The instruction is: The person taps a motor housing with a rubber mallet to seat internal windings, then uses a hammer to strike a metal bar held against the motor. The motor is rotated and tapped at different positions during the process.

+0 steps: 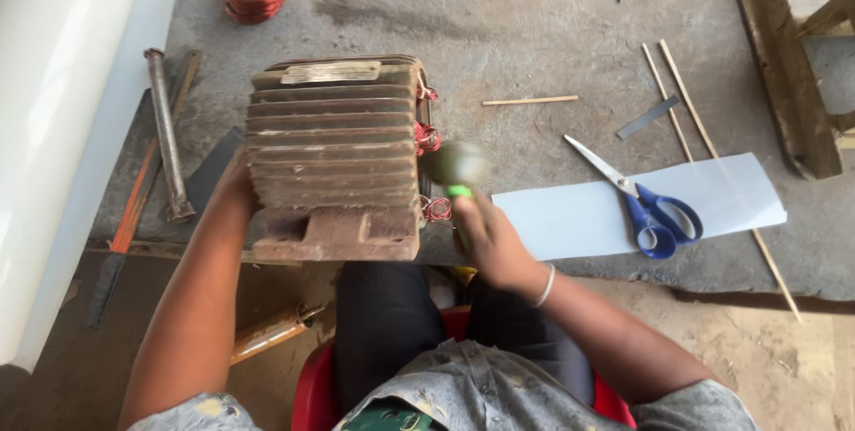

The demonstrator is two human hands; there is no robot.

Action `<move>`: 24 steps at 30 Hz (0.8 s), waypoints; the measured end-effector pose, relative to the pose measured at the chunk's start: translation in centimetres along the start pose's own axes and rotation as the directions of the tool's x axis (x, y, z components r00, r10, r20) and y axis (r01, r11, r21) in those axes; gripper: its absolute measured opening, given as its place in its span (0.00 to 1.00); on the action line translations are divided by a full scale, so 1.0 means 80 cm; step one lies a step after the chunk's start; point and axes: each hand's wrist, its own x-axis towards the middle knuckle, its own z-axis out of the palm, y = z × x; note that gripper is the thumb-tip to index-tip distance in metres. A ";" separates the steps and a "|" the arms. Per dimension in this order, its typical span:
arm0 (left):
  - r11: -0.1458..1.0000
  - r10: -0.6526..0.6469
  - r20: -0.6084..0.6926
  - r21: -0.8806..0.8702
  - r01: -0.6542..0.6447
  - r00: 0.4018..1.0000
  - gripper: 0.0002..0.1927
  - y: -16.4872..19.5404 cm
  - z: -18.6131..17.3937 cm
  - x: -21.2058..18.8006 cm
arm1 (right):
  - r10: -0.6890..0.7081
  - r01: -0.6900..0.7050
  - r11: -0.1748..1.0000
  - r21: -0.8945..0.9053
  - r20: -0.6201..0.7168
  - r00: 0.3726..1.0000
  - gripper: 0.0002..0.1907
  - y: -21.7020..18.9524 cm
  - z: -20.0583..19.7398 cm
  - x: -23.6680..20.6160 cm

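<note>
Two hands, left (233, 189) bracing finned motor housing (334, 155), right (488, 239) gripping mallet (454, 168)

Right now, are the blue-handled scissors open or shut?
Open. The scissors lie on the white paper sheet with their blades parted toward the upper left, untouched by either hand.
</note>
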 end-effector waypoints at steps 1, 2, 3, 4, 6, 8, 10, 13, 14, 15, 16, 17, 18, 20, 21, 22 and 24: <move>0.958 0.186 0.049 0.213 -0.192 0.981 0.23 0.003 0.001 -0.001 | 0.219 -0.218 0.961 0.169 0.014 0.976 0.18 0.007 -0.001 0.007; 0.834 0.347 0.141 0.406 -0.374 0.927 0.23 0.006 0.004 -0.001 | 0.425 -0.421 0.846 0.329 0.062 0.903 0.17 0.011 0.000 0.011; 0.641 0.477 0.257 0.552 -0.533 0.840 0.23 0.010 0.007 0.000 | 0.294 -0.287 0.911 0.295 0.021 0.955 0.19 0.017 0.000 0.020; 0.821 0.361 0.196 0.397 -0.411 0.912 0.22 0.013 0.008 -0.001 | 0.169 -0.160 0.953 0.258 -0.011 0.986 0.21 0.020 0.003 0.026; 0.996 0.079 0.172 0.019 -0.083 0.982 0.21 0.019 0.015 0.002 | 0.217 -0.209 0.938 0.276 0.003 0.976 0.22 0.026 0.004 0.038; 0.990 0.128 0.216 0.024 -0.137 0.968 0.20 0.021 0.023 0.004 | 0.513 -0.520 0.772 0.365 0.124 0.849 0.20 0.028 0.005 0.048; 0.939 0.235 0.235 0.194 -0.282 0.943 0.19 0.023 0.030 0.006 | 0.454 -0.395 0.788 0.473 -0.013 0.891 0.18 0.027 0.003 0.047; 0.718 0.382 0.278 0.511 -0.472 0.881 0.18 0.017 0.035 0.006 | 0.416 -0.282 0.753 0.594 -0.098 0.904 0.16 0.022 -0.007 0.024; 0.695 0.391 0.289 0.530 -0.486 0.874 0.18 0.014 0.035 0.005 | 0.413 -0.259 0.731 0.631 -0.106 0.905 0.17 0.019 -0.013 0.011; 0.669 0.395 0.306 0.550 -0.500 0.866 0.18 0.009 0.035 0.004 | 0.425 -0.270 0.766 0.584 -0.145 0.893 0.18 0.015 -0.019 -0.002; 0.589 0.444 0.315 0.603 -0.538 0.839 0.19 0.004 0.036 0.003 | 0.431 -0.277 0.799 0.534 -0.187 0.883 0.20 0.013 -0.028 -0.014; 0.501 0.496 0.329 0.647 -0.575 0.803 0.21 -0.001 0.037 0.003 | 0.429 -0.282 0.833 0.477 -0.234 0.872 0.23 0.010 -0.037 -0.024; 0.409 0.542 0.348 0.685 -0.603 0.765 0.23 -0.007 0.039 0.003 | 0.376 -0.210 0.834 0.510 -0.247 0.893 0.23 0.008 -0.047 -0.032; 0.339 0.620 0.391 0.648 -0.682 0.680 0.26 -0.017 0.042 0.004 | 0.276 -0.076 0.817 0.572 -0.271 0.922 0.24 0.003 -0.064 -0.045; 0.300 0.654 0.408 0.633 -0.714 0.637 0.27 -0.021 0.042 0.003 | 0.218 -0.037 0.870 0.491 -0.315 0.924 0.25 0.002 -0.071 -0.047; 0.451 0.666 0.357 0.506 -0.735 0.654 0.34 -0.024 0.044 0.001 | 0.161 -0.005 0.913 0.408 -0.349 0.923 0.26 -0.001 -0.076 -0.052; 0.565 0.627 0.308 0.452 -0.690 0.715 0.22 -0.030 0.044 -0.013 | 0.061 0.071 0.929 0.362 -0.340 0.938 0.26 -0.005 -0.078 -0.059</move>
